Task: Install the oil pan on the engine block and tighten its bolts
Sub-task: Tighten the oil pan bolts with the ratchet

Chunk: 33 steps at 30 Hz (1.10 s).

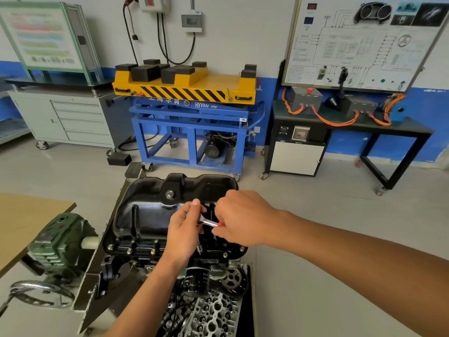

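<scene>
Above the oil pan (145,215) edge, right hand (243,220) grips ratchet (208,223).

Workshop with a white wall (243,32) banded in blue and a grey floor (315,276).
Far left, a grey drawer cabinet (73,120); centre, a blue lift cart (194,132) with a hazard-striped yellow top; far right, a black bench (410,127) under a wiring-diagram board (352,42); near left, a tan tabletop (24,222).

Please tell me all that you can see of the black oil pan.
The oil pan is glossy black, apparently painted metal, with a deep stepped body. It sits bottom up on the engine block. A silvery drain plug shows on its far side; bolts line its near flange. The left hand and right hand hold a wrench over its right part.
</scene>
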{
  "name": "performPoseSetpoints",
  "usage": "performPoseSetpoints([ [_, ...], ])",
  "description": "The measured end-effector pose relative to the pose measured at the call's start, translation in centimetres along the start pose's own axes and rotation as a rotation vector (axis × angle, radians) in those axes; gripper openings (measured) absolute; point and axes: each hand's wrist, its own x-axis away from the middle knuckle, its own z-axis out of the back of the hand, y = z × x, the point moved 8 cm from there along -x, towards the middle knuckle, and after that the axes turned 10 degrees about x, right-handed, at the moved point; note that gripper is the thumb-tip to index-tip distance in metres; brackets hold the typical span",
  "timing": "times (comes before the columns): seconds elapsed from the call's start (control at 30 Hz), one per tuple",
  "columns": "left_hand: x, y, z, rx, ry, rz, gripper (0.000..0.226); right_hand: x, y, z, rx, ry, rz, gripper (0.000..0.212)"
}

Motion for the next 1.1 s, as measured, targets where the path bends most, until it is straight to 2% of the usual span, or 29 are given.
performPoseSetpoints([
  [0.1,0.0,0.0,0.1,-0.032,0.01,-0.019,0.04,0.3,-1.2,-0.4,-0.141,-0.012,-0.043,0.047],
  [0.23,0.2,-0.7,0.1,0.053,0.0,0.064,0.045,0.5,-2.1,-0.9,-0.239,-0.017,-0.076,0.051],
  [0.37,0.2,-1.0,-0.1,0.092,-0.035,0.08,0.042,0.7,-1.9,-0.8,-0.077,-0.065,-0.05,0.048],
  [0.43,0.1,-1.2,-0.2,0.088,-0.056,0.11,0.047,0.8,-1.4,-0.7,0.021,-0.054,-0.05,0.05],
  [0.5,0.1,-1.7,-0.2,0.071,-0.083,0.155,0.043,0.8,-1.0,-0.8,0.106,-0.026,-0.068,0.049],
  [0.57,0.1,-2.1,0.0,0.071,-0.106,0.18,0.031,0.7,-0.4,-1.1,0.141,-0.006,-0.107,0.043],
  [0.7,0.1,-2.4,0.0,0.086,-0.132,0.168,0.031,0.3,0.5,-1.6,0.135,0.021,-0.129,0.011],
  [0.77,0.3,-2.2,-0.3,0.086,-0.173,0.151,0.039,-0.1,0.6,-2.3,0.109,0.037,-0.11,0.028],
  [0.9,0.9,-1.4,-1.0,0.061,-0.264,0.119,0.034,-1.3,0.5,-2.8,-0.032,0.048,-0.031,0.059],
  [1.03,0.8,-1.0,-1.2,0.034,-0.315,0.092,0.026,-2.7,-0.2,-2.7,-0.05,0.003,0.049,0.063],
  [1.1,0.6,-1.0,-1.1,0.021,-0.325,0.099,0.011,-3.3,-0.3,-2.8,-0.025,-0.024,0.087,0.067],
])
